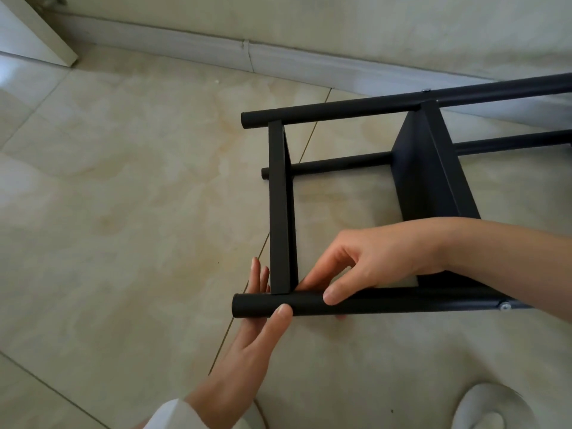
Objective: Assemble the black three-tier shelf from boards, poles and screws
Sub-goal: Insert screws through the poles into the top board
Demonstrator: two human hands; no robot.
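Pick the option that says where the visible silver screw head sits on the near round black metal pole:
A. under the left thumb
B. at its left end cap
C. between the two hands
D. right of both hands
D: the silver screw head sits on the near round black metal pole right of the right hand and the left hand.

Soft, even daylight, faint shadows, edges bowed, corners perhaps slightly blurred.
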